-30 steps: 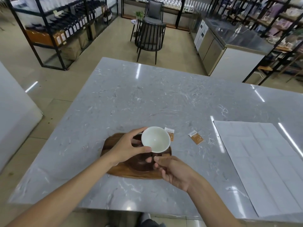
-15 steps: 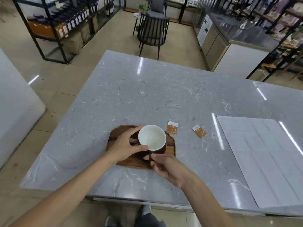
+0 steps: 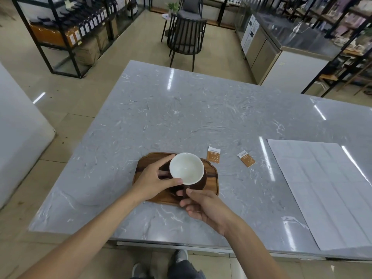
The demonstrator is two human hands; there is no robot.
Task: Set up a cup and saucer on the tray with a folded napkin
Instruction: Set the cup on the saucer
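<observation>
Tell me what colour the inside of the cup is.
White, clearest in the head view: round ceramic cup.

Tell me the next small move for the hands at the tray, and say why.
Probably lower the cup onto the dark saucer and let go. The left hand grips the cup's rim over the wooden tray, and the right hand pinches the saucer's near edge, seemingly steadying it. Whether the cup already rests there is unclear.

Grey marble table bears wooden tray, two sachets, white sheet.
</observation>
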